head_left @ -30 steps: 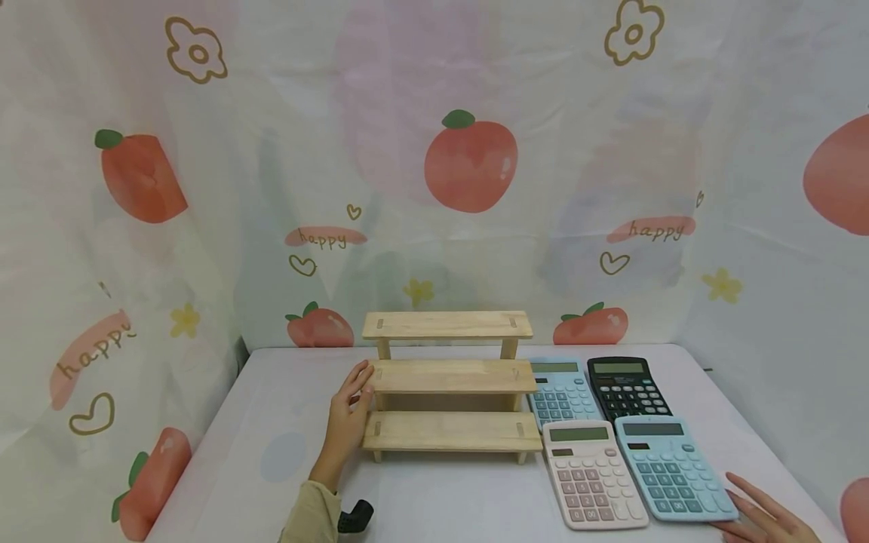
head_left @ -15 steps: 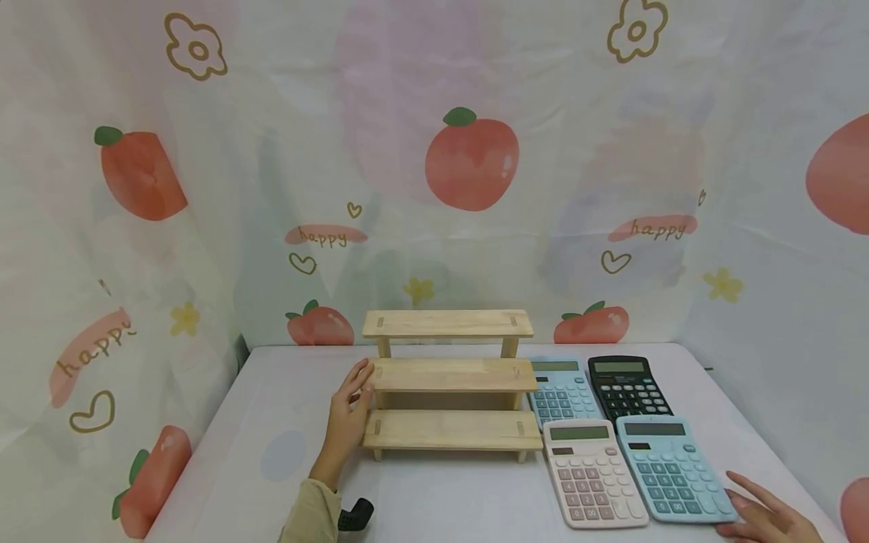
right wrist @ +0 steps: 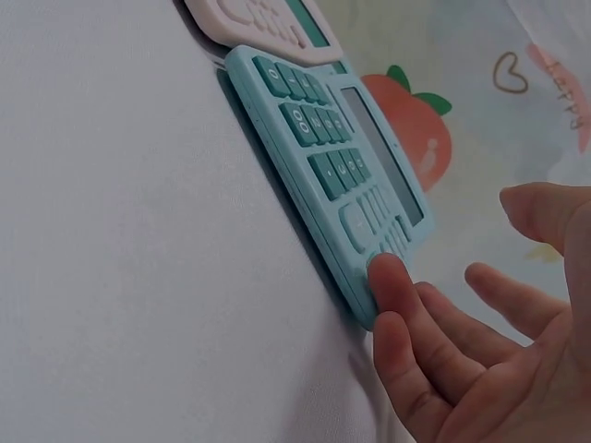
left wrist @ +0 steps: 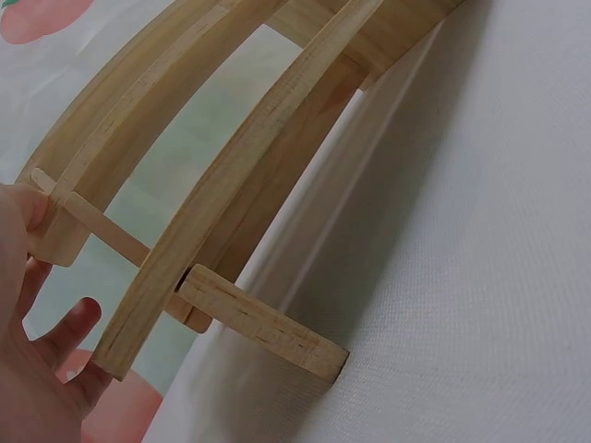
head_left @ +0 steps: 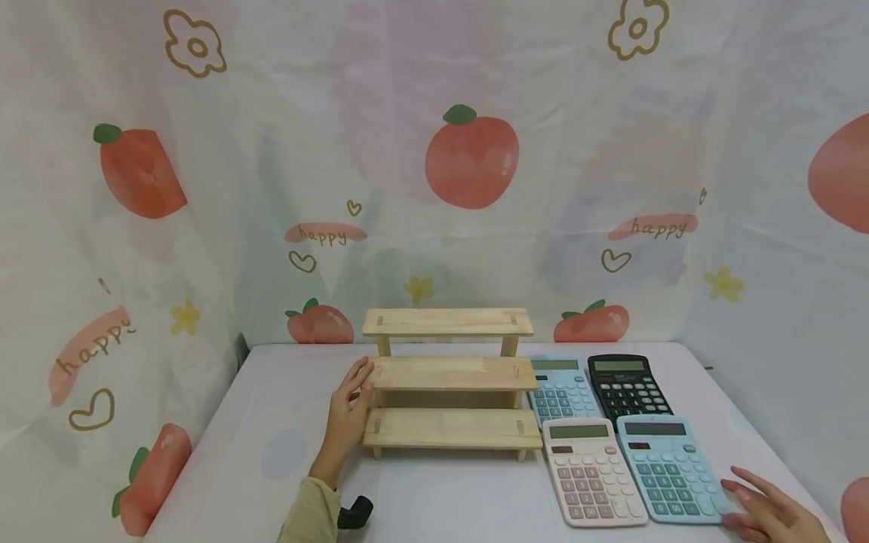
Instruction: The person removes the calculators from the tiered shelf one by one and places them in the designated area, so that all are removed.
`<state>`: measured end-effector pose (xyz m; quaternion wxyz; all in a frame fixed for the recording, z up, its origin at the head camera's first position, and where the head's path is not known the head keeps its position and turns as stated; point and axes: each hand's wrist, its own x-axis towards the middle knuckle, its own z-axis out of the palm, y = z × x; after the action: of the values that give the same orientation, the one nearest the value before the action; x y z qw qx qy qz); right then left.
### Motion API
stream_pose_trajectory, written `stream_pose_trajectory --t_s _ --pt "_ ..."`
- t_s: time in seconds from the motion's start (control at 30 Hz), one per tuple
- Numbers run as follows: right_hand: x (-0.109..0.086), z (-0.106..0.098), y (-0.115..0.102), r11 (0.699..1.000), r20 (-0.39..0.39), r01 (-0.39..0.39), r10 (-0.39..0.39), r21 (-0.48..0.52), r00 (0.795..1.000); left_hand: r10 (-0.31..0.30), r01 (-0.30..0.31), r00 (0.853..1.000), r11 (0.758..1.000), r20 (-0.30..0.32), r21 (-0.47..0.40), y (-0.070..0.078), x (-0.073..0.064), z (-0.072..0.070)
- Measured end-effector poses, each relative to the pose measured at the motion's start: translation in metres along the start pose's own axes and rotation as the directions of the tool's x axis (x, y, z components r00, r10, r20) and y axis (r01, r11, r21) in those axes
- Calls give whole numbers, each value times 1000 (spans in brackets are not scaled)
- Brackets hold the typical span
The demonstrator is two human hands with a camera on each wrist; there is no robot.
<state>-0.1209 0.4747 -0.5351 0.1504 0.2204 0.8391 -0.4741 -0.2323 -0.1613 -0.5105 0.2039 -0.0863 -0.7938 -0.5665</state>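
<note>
A three-tier wooden display stand (head_left: pixel 452 373) stands mid-table. My left hand (head_left: pixel 348 418) rests against its left side by the middle board, fingers fairly straight. In the left wrist view, fingertips (left wrist: pixel 90 380) touch the board ends. To the stand's right lie a pink calculator (head_left: pixel 594 475) and a light blue calculator (head_left: pixel 670 471) side by side in front. My right hand (head_left: pixel 770 507) is at the light blue one's lower right corner, fingers loosely bent. The right wrist view shows fingertips (right wrist: pixel 392 277) at that corner, with the thumb held apart from it.
Behind the front pair lie another blue calculator (head_left: pixel 562 392), partly hidden by the stand, and a black calculator (head_left: pixel 627 386). A black curved piece (head_left: pixel 356 514) shows beside my left sleeve (head_left: pixel 311 513). Printed fabric (head_left: pixel 468 249) encloses the white table (head_left: pixel 434 498) behind and at both sides.
My right hand's fingers have shifted from under the light blue calculator's lower right edge to over its corner. The calculators, the stand and my left hand stay where they were.
</note>
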Motion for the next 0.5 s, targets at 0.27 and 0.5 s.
stream_pose_trajectory --t_s 0.27,0.5 --pt "3 6 -8 999 -56 32 -30 39 998 -9 9 1000 1000 5 -10 -3 1 1" --pt "-1 12 -25 996 -66 82 -79 34 995 -26 26 1000 1000 8 -5 0 0 0"
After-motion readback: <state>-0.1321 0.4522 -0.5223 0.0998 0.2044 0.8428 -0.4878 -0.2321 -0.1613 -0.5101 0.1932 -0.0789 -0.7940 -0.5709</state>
